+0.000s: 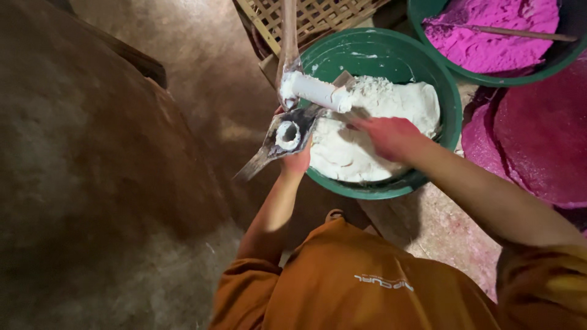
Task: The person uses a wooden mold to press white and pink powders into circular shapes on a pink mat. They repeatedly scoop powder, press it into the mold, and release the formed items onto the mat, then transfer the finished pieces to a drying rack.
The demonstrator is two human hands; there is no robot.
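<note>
1. An earthen floor [122, 122] fills the left side of the view, brown and dusty.
2. A person in an orange shirt [361, 281] looks down over both arms, which reach forward.
3. A green basin [391, 52] sits ahead of the person, holding a mound of white dough [367, 140].
4. A second green basin [550, 58] at top right holds pink powder [489, 30] with a thin stick lying across it.
5. Flat pink sheets [538, 146] lie at right, just beside the first basin.
6. A woven bamboo tray [318, 15] lies behind the basin.
7. The right hand [391, 134] rests on the dough, fingers loosely curled, grip not clamped on anything visible.
8. The left hand [298, 160] has its grip clamped on a dark metal press [287, 135] with a round dough-filled opening, held over the basin's near-left rim.
9. A white dough-coated cylinder [318, 91] sticks out of the press above the dough.
</note>
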